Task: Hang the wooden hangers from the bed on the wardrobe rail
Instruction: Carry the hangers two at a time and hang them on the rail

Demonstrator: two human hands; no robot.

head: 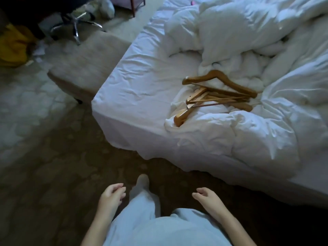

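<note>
Several wooden hangers (217,94) lie in a loose pile on the white bed (142,82), near its front corner, against the rumpled duvet (248,41). My left hand (111,196) hangs low in front of me over the carpet, fingers loosely curled and holding nothing. My right hand (206,196) is at the same height, also empty with fingers apart. Both hands are well short of the bed and the hangers. No wardrobe or rail is in view.
A beige upholstered bench (85,68) stands left of the bed. Behind it are an office chair's chrome base (76,23) and a yellow item (12,45) on the floor. Patterned carpet (53,166) lies between me and the bed.
</note>
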